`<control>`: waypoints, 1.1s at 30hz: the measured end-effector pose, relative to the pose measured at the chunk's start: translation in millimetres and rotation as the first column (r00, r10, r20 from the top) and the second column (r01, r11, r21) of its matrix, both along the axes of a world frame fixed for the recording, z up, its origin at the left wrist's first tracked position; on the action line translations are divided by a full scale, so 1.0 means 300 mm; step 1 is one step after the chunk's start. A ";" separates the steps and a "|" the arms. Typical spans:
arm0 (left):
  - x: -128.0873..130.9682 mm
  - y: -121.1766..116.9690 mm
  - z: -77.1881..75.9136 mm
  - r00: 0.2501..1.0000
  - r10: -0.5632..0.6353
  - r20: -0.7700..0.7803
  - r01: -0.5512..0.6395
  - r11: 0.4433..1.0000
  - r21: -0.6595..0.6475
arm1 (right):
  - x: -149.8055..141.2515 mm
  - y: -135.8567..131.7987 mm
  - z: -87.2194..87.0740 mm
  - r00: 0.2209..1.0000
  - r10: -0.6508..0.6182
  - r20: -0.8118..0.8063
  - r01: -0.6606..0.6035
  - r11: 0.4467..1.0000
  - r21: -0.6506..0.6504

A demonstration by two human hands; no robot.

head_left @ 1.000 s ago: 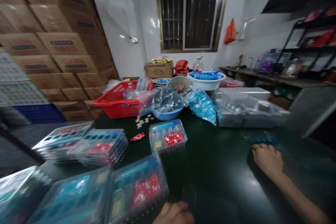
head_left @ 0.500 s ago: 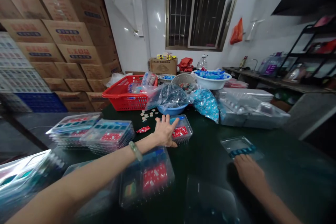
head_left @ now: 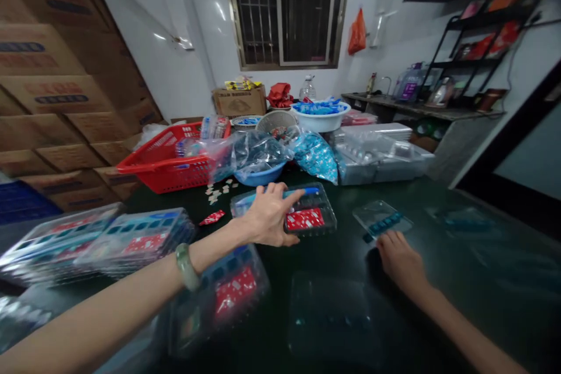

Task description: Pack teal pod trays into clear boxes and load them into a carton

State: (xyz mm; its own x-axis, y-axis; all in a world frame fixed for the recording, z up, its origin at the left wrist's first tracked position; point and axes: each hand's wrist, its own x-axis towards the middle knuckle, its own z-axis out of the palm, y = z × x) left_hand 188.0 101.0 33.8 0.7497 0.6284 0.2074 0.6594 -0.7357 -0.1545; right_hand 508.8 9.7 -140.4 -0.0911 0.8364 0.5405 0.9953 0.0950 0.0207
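Note:
My left hand (head_left: 268,219) reaches across the dark green table (head_left: 438,280) and grips the near left side of a clear plastic tray (head_left: 312,216) filled with red and blue packets. A green bracelet (head_left: 186,266) sits on that wrist. My right hand (head_left: 398,260) lies knuckles up on the table, fingers curled, just before a small clear tray (head_left: 381,220) with a blue strip. Whether it holds anything is hidden. An empty clear tray (head_left: 328,318) lies near me between my arms.
Filled trays (head_left: 131,239) are stacked at the left and near my left arm. A red basket (head_left: 170,160), a blue bowl (head_left: 258,175) under plastic bags, a white bowl (head_left: 322,120) and clear tray stacks (head_left: 381,155) stand behind. Cardboard boxes (head_left: 48,93) line the left wall.
My left hand went from the near edge out to the filled tray and closed on it. My right hand stayed by the small tray. The view swung right.

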 end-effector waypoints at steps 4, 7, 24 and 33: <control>0.206 -0.015 -0.105 0.987 -0.151 -0.051 0.142 0.977 -0.158 | 0.020 -0.035 0.050 0.996 -0.082 -0.027 0.083 0.996 0.015; 0.316 0.021 -0.197 0.983 -0.161 -0.093 0.130 0.951 -0.282 | 0.046 -0.069 0.056 0.994 -0.095 -0.044 0.096 0.995 0.029; 0.213 0.068 -0.059 0.938 -0.175 0.298 0.267 0.914 -0.305 | -0.122 -0.206 0.234 0.976 0.205 -0.079 -0.190 0.968 0.164; 0.097 -0.037 -0.038 0.873 -0.436 0.218 0.435 0.899 0.058 | -0.350 -0.285 0.293 0.875 0.466 -0.133 -0.443 0.880 0.175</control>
